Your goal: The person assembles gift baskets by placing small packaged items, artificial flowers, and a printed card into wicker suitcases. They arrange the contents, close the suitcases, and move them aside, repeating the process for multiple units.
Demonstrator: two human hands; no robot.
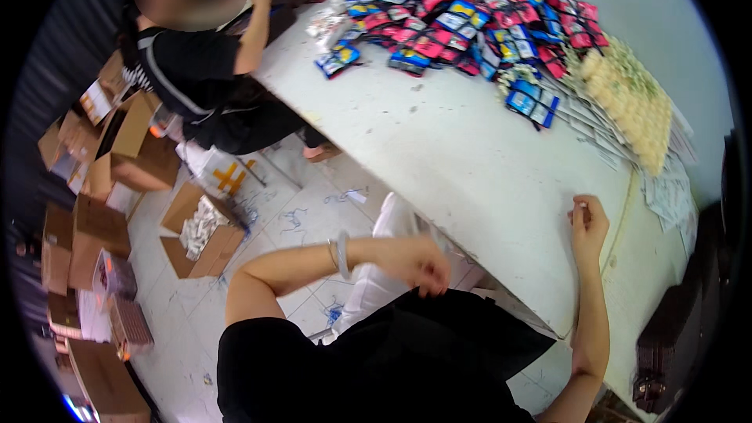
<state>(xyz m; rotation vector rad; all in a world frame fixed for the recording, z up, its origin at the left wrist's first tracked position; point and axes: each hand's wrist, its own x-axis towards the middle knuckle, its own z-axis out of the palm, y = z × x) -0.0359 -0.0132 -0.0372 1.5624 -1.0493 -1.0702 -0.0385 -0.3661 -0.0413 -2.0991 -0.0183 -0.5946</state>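
Observation:
My left hand [419,264] is held in front of my body beside the table's near edge. Its fingers curl downward and are slightly blurred; whatever they may hold is hidden. A pale bangle [342,255] circles that wrist. Over the right part of the white table [470,157], my right hand [589,227] is raised with its fingers bent in toward the thumb. A tiny pale spot shows at those fingertips, too small to name. The closest packet to this hand is a blue one with black straps [532,103], lying at the front of a large pile.
Red, blue and yellow packets [462,19] heap up at the table's back. Cream textured sheets [630,106] and white papers [670,196] lie right. A seated person [196,70] works at far left. Cardboard boxes [137,145] line the left; an open carton [223,247] holds white pieces.

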